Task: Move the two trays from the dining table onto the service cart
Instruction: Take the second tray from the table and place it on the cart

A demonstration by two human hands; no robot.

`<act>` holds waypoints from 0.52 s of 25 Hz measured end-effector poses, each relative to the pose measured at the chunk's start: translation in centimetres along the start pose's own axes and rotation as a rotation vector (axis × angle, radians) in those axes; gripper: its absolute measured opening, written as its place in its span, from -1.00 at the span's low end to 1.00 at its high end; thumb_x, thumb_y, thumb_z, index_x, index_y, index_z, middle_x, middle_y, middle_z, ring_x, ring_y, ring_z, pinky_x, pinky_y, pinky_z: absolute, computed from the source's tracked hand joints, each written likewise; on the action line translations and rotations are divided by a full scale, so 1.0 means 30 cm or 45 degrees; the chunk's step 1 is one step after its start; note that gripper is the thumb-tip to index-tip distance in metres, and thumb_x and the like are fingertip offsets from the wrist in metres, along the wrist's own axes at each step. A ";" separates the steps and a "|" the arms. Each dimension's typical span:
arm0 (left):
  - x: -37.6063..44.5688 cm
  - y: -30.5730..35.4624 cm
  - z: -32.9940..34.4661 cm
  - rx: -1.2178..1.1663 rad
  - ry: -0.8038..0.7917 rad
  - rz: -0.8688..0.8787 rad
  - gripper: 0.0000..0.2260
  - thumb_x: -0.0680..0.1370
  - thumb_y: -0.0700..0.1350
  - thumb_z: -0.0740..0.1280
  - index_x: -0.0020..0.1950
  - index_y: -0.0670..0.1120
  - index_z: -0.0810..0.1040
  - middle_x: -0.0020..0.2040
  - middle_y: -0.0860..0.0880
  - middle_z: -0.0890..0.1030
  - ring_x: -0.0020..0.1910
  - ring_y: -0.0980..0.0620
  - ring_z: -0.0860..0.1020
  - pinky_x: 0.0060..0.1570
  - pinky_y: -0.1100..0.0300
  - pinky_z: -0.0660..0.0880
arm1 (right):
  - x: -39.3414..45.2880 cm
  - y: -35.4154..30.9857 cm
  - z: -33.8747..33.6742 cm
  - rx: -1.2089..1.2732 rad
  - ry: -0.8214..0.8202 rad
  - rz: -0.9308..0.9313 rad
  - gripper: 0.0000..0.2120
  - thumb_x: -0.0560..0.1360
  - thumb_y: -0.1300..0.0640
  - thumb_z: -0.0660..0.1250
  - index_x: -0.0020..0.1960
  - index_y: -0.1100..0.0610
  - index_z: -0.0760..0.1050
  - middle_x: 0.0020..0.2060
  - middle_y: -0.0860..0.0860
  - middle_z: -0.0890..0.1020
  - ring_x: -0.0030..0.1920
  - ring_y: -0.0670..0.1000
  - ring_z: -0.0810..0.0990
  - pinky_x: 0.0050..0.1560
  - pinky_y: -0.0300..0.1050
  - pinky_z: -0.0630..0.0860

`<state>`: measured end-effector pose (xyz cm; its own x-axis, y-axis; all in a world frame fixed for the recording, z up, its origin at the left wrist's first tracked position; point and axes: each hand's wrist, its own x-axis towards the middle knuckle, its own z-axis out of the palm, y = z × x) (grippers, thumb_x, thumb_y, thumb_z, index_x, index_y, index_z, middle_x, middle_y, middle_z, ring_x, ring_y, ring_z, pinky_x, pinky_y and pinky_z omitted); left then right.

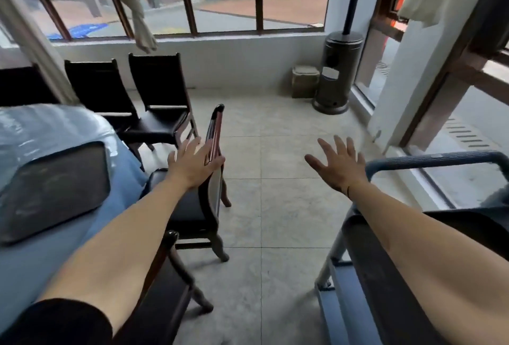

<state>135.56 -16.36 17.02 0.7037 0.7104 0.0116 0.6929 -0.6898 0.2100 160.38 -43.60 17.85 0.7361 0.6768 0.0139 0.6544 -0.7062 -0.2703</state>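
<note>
A dark grey tray (pixel 55 187) lies on the blue-covered dining table (pixel 41 262) at the left. On the right stands the service cart (pixel 429 162) with a blue-grey handle; a dark tray (pixel 371 262) rests on its top under my right forearm. My left hand (pixel 192 162) is stretched out with fingers apart, in front of a chair back, holding nothing. My right hand (pixel 338 165) is spread open in the air, just left of the cart handle.
Dark wooden chairs (pixel 162 113) ring the table; one chair (pixel 203 207) stands under my left arm. A patio heater (pixel 336 72) and a small green box (pixel 304 80) are in the far corner. Tiled floor (pixel 275 207) lies between table and cart.
</note>
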 end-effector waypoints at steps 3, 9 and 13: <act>-0.125 -0.193 -0.050 0.023 0.076 -0.190 -0.29 0.50 0.47 0.00 0.59 0.20 0.10 0.64 0.04 0.04 0.59 -0.03 -0.07 0.49 -0.17 -0.11 | 0.021 -0.182 0.056 0.022 -0.044 -0.158 -0.25 0.48 -0.48 -0.10 0.57 -0.15 0.01 0.61 0.02 -0.08 0.57 0.12 -0.25 0.49 0.29 -0.15; -0.391 -0.560 -0.129 -0.019 0.194 -0.485 -0.30 0.50 0.47 0.02 0.57 0.18 0.15 0.62 0.02 0.09 0.58 -0.06 -0.04 0.48 -0.23 -0.10 | 0.037 -0.568 0.157 0.018 -0.098 -0.429 -0.25 0.48 -0.48 -0.09 0.57 -0.15 0.04 0.61 0.03 -0.06 0.57 0.12 -0.22 0.49 0.29 -0.15; -0.561 -0.796 -0.165 -0.127 0.261 -0.720 -0.33 0.53 0.43 0.08 0.58 0.19 0.15 0.63 0.03 0.07 0.59 -0.06 -0.05 0.49 -0.22 -0.12 | 0.023 -0.862 0.230 0.028 -0.124 -0.620 -0.26 0.48 -0.47 -0.06 0.56 -0.15 0.07 0.61 0.05 -0.03 0.57 0.14 -0.19 0.48 0.33 -0.12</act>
<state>106.39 -11.16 16.64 0.1795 0.9821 0.0571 0.9253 -0.1883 0.3292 142.79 -23.43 18.22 0.3253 0.9441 0.0539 0.9137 -0.2991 -0.2753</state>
